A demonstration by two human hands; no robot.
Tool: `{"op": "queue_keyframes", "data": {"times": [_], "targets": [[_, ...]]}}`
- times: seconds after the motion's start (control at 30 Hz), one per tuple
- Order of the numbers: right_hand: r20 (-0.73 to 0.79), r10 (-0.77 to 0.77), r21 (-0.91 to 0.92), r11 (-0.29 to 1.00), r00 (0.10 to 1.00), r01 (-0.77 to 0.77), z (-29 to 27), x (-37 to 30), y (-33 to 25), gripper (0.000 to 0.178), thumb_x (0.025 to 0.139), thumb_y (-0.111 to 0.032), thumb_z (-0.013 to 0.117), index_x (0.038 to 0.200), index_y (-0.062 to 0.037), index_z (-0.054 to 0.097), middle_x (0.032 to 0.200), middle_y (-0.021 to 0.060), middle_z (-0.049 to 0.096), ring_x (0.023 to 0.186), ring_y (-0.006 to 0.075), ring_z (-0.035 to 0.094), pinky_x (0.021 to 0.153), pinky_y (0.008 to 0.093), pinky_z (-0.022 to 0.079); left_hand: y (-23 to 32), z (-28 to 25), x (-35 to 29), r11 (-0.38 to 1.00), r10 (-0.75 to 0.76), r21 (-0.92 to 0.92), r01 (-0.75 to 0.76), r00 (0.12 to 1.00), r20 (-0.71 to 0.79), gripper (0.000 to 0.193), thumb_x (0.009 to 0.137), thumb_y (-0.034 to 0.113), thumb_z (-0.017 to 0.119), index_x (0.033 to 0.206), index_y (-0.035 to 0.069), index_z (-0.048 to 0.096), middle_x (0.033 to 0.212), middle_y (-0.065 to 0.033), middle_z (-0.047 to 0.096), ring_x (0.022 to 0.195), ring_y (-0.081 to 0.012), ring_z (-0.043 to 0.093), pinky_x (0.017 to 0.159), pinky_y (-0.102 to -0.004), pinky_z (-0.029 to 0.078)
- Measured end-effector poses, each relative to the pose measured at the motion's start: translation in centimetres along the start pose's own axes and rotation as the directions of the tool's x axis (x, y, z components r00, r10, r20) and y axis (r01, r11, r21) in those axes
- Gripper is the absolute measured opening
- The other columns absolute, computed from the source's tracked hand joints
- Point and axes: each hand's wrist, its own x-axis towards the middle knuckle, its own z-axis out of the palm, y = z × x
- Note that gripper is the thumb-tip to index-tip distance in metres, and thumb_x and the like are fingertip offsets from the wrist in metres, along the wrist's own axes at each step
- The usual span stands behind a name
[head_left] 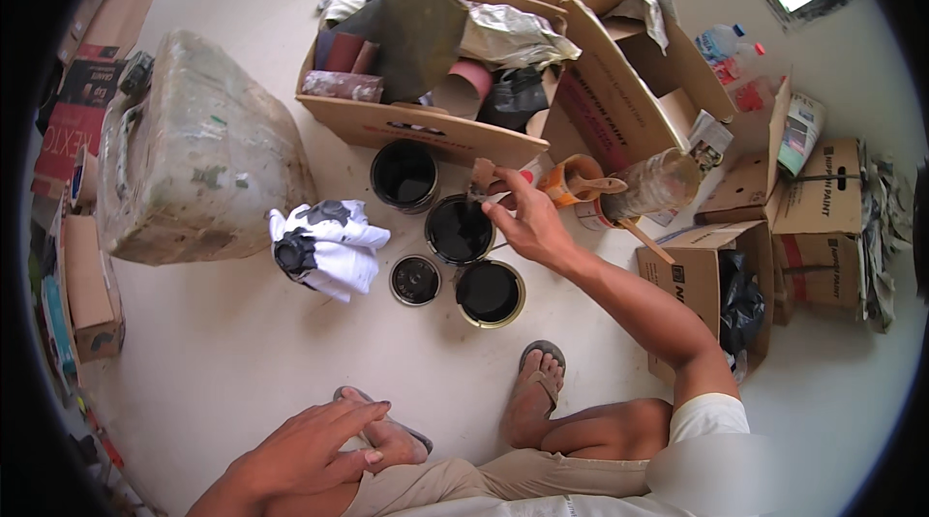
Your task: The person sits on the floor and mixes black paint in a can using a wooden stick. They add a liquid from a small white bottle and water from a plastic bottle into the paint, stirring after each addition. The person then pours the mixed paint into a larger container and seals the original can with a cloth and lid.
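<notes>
Left hand (334, 435) looks loose, empty, over the leg (312, 500). Right hand (530, 220) pinches a small brownish piece (482, 174) by the middle can's far-right rim (433, 248), so tbh a slack grip could plop it into the black liquid (457, 231), or a bump could slop the floor (223, 324).

The pale floor (242, 343) carries cans (521, 304), a cloth (353, 261) (black-stained) and a jerrycan (208, 154).

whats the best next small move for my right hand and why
Probably let the brown piece drain against the rim of the middle tin: your right hand holds it by that tin's dark liquid, and drips could mark the pale floor.
</notes>
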Motion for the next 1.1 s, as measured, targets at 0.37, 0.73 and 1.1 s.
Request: {"op": "queue_keyframes", "data": {"times": [0.37,0.73,1.1], "targets": [[-0.271,-0.383,-0.170,0.922,0.883,0.348,-5.5,-4.5,-2.2,0.044,0.088,0.006,0.064,0.131,-0.0036,0.060,0.113,0.0165,0.065,0.096,0.0290,0.067,0.086,0.0421,0.053,0.3,0.7,1.3,0.998,-0.025,-0.063,0.026,1.000,0.012,0.062,0.095,0.017,0.070,0.152,0.005,0.050,0.145,-0.0251,0.059,0.133,-0.0332,0.059,0.114,-0.0430,0.044],[-0.705,-0.407,-0.505,0.863,0.581,-0.007,-32.9,5.1,2.9,0.036,0.102,-0.016,0.057,0.134,0.0002,0.062,0.130,0.0211,0.063,0.120,0.0344,0.063,0.105,0.0434,0.049,0.3,9.1,11.3,0.979,0.202,-0.080,-0.187,0.938,0.283,0.043,0.098,0.016,0.059,0.139,0.003,0.059,0.128,-0.0218,0.064,0.118,-0.0393,0.063,0.101,-0.0456,0.051],[-0.753,-0.127,-0.575,0.605,0.646,-0.552,-50.2,17.4,16.3,0.071,0.094,-0.029,0.065,0.154,0.0018,0.042,0.151,0.0321,0.048,0.144,0.0446,0.046,0.120,0.0496,0.038,-3.5,15.6,10.4,0.991,-0.131,0.035,0.126,0.963,0.238,0.035,0.098,0.018,0.057,0.128,0.000,0.063,0.110,-0.0237,0.068,0.106,-0.0412,0.066,0.092,-0.0475,0.052]]}}
